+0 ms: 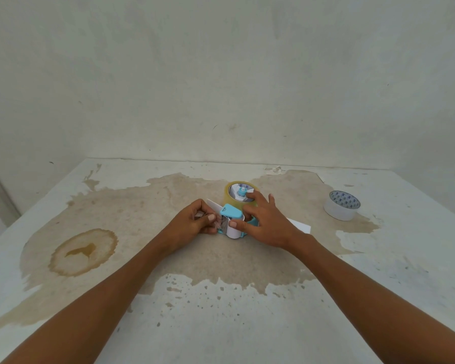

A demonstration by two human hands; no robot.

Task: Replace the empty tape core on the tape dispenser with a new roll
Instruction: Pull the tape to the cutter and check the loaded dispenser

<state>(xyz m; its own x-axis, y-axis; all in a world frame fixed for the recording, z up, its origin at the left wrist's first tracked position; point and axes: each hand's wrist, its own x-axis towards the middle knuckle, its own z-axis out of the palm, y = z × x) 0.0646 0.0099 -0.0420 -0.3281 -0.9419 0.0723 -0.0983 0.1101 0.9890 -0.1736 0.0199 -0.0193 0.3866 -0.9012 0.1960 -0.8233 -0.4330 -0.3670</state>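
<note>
**Both hands on the tape dispenser, new roll seated**

A bare, off-white plaster wall (221, 74), scuffed and faintly marked, fills the upper half of the view and meets the worktop (247, 324) along a straight seam. The worktop is pale and painted, with its coating flaking. A broad brown stain (189, 258) spreads across its middle, and a darker ring-shaped stain (83, 252) lies at 8 o'clock from the centre.

Two bare forearms reach in from 5 and 7 o'clock and meet at the centre, where the tape dispenser (233, 227), light blue and white, lies on the stain. The right hand (263, 222) is splayed over it with fingers fairly straight. Its thumb presses the white front roller, its forefinger reaches onto the hub, and its palm covers the handle. The left hand (192, 222), at 9 o'clock of the dispenser, has its fingers curled and pinches a strip of clear tape (217, 222) right at the toothed blade.

The new roll (229, 197), yellowish and clear, sits on the dispenser's hub at its 12 o'clock end. A white card (301, 227) pokes out from under the right wrist. The empty core (340, 206), white with blue print inside, stands well apart at 3 o'clock.
</note>
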